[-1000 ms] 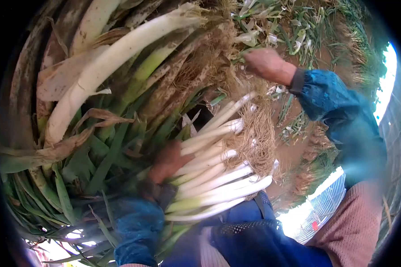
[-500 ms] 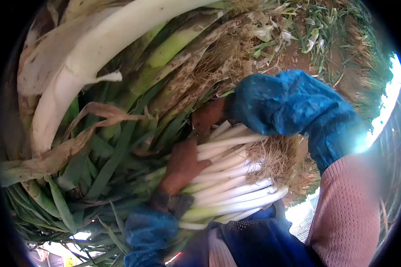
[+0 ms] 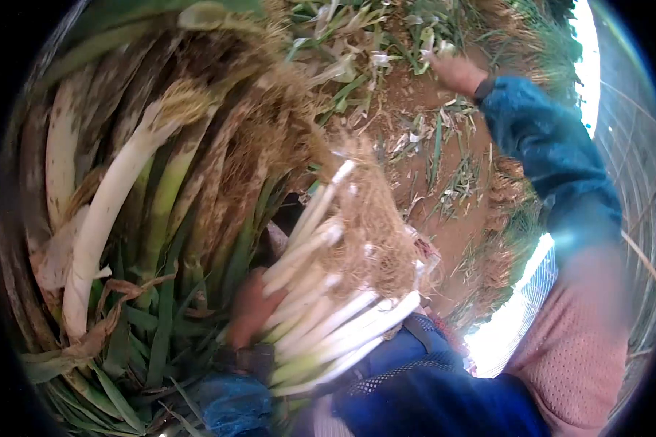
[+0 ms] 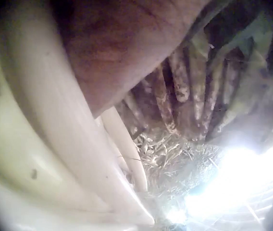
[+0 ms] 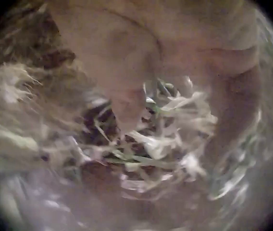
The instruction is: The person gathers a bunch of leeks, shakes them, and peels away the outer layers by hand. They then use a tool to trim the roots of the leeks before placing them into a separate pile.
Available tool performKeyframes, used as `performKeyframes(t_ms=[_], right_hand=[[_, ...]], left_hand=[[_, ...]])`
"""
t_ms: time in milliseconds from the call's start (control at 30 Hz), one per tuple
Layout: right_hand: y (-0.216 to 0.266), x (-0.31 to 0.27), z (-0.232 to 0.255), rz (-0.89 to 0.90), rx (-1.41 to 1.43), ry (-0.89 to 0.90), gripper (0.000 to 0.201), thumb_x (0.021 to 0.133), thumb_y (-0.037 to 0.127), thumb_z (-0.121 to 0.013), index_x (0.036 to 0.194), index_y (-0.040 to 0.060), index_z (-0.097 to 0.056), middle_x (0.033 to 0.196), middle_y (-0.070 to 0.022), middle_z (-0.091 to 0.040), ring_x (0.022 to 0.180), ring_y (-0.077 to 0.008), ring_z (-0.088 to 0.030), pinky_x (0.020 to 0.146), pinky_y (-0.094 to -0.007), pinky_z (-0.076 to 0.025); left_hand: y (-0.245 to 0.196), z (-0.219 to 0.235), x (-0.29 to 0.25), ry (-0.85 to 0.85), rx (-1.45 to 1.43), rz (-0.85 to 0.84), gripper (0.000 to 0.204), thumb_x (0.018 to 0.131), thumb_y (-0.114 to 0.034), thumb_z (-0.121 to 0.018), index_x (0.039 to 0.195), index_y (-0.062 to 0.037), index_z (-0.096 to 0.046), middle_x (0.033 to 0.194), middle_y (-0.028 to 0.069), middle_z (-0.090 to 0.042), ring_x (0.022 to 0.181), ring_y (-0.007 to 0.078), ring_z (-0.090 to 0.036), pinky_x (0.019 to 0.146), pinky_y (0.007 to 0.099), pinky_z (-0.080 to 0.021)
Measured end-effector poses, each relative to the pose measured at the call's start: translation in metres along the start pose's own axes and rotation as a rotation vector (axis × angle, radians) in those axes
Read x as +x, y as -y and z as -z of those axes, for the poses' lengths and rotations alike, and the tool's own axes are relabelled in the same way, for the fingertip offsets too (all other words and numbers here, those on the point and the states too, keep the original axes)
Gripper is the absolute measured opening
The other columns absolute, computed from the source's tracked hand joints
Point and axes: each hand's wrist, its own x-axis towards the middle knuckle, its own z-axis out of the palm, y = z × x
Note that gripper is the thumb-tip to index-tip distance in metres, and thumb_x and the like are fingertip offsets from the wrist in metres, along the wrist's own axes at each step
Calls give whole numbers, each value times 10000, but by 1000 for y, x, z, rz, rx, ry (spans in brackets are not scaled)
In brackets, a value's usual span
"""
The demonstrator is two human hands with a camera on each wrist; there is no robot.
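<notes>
A bundle of peeled leeks [image 3: 299, 309], white shafts with long tangled roots [image 3: 372, 226], lies across the person's lap. My left hand [image 3: 251, 309] grips the bundle at its left side, thumb over the shafts. Its palm edge shows close against the pale stalks [image 4: 74, 115] in the left wrist view. Well away from the bundle, my right hand [image 3: 457, 73] reaches out over leaf scraps [image 3: 434, 44] on the ground. In the right wrist view its fingers [image 5: 235, 110] are spread apart from the thumb, with blurred peelings [image 5: 160, 144] visible beyond.
Unpeeled leeks [image 3: 197, 175] with dirty, brown outer leaves are heaped at the left, one thick white leek [image 3: 113, 218] on top. Peelings and green leaves litter the brown soil [image 3: 444, 226]. Rows of bundled leeks [image 3: 521, 269] stand along the right, before a bright translucent wall [image 3: 612, 153].
My right hand came in beside the left hand at the bundle, then swung back out over the scraps. My left hand stays on the leeks. The head view has shifted.
</notes>
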Motion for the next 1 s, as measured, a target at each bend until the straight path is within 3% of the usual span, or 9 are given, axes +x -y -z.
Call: performKeyframes(t_ms=[67,100,233,300,367,433,467,700,1000], right_hand=[[36,-32,-28,35,532,235,661,791,456,-611,1194,-26,-407,1081,-277,-551,946,-374,-589,749,-453,-490],[74,-50,-25,-134,908,450,916,676,535,-701,1276,-57,-341,1132,-270,-534,982,-334,-578,789,-438,-479],[192,-72,-74,550,835,193,441,763,297,-629,1167,147,-534,1048,-144,-597,872,-272,-588,790,-385,-473],[189,-78,-65,124,1077,243,307,736,301,-617,934,70,-660,1002,-143,-610,879,-301,-589,729,-379,-484],[129,-63,-109,-173,996,-133,183,749,248,-597,766,81,-670,860,-106,-628,863,-292,-593,718,-394,-479],[64,-40,-160,-412,835,-195,238,775,270,-546,891,76,-621,892,-140,-623,799,-309,-600,693,-418,-475],[60,-51,-134,-432,955,-131,296,823,240,-494,1064,88,-575,922,-168,-605,797,-315,-599,718,-405,-480],[229,1,-144,136,1467,123,251,812,258,-532,941,49,-583,841,-136,-613,743,-260,-594,673,-373,-476],[227,33,-151,281,1409,-177,283,797,281,-580,784,-2,-593,739,-96,-623,674,-190,-588,616,-332,-470]], left_hand=[[16,-2,2,66,-34,-19,516,746,-293,-669,1126,11,-498,988,222,-590,907,368,-576,788,416,-450],[17,0,3,97,-43,-18,508,752,-293,-665,1121,14,-498,996,222,-590,912,369,-577,787,414,-451],[16,2,-3,128,-9,83,518,764,-287,-656,1146,18,-488,1039,217,-592,953,345,-580,815,392,-447],[21,10,1,165,-12,135,525,770,-283,-654,1165,17,-482,1051,212,-595,964,327,-583,826,385,-446],[25,12,-3,134,18,142,520,775,-273,-653,1175,13,-484,1054,208,-598,961,313,-586,832,383,-445],[9,14,-3,154,-54,115,482,774,-257,-659,1154,2,-513,1028,183,-614,929,284,-598,818,375,-454],[1,15,-1,164,-48,137,473,771,-258,-661,1145,-4,-521,1023,176,-617,921,277,-600,813,371,-457],[16,-6,0,105,-27,43,420,731,-280,-699,1043,-35,-559,893,166,-602,806,297,-583,720,385,-463],[6,2,-2,169,-41,20,470,771,-220,-659,1157,-6,-497,1028,186,-578,908,280,-572,802,370,-448]])
